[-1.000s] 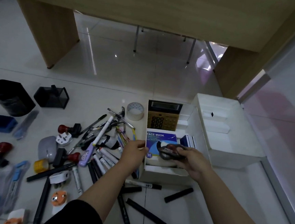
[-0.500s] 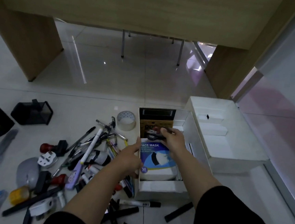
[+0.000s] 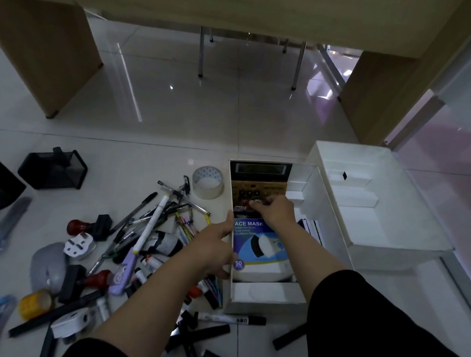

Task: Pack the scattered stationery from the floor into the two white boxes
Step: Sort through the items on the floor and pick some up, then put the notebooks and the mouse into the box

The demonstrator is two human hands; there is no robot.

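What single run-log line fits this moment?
right hand: placing tape dispenser on calculator | left hand: steadying white box

— Any writing you can read?
— "ACE MASK" in white on the blue mask box; its first letter is hidden behind the left hand.
— Numbers?
— "50" in a round badge at that box's near left corner. Smaller lines under the title are too blurred to read.

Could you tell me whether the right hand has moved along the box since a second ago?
Yes: the right hand went from over the face mask box farther away, onto the calculator.
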